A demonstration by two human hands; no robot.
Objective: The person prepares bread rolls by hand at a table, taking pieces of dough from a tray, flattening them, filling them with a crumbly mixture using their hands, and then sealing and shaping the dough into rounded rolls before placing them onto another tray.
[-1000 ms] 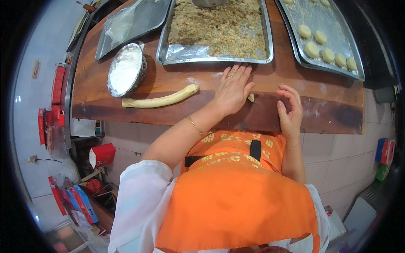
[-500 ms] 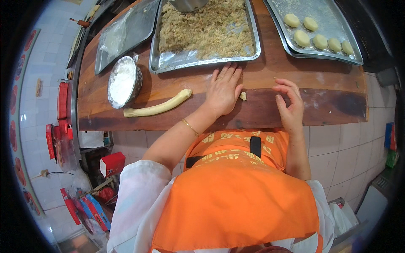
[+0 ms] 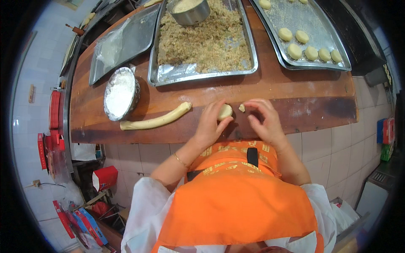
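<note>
I have the left hand point(image 3: 211, 122) pinching a smooth, pale, round disc point(image 3: 225, 111) near the counter's point(image 3: 314, 111) front edge; the right hand point(image 3: 265, 122) curves loose and unclenched beside a crumb point(image 3: 241, 108). Yellow lettering point(image 3: 217, 169), too blurred for me to read, marks the orange apron point(image 3: 240, 206).

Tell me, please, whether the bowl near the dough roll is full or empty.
The bowl looks mostly full: white powder spreads nearly to its rim; depth is hidden.

Left hand point(image 3: 211, 122) cupped inward, right hand point(image 3: 266, 122) opposite with thumb point(image 3: 255, 123) and fingers point(image 3: 261, 106) parted, both forearms point(image 3: 177, 162) angled forward and inward.
</note>
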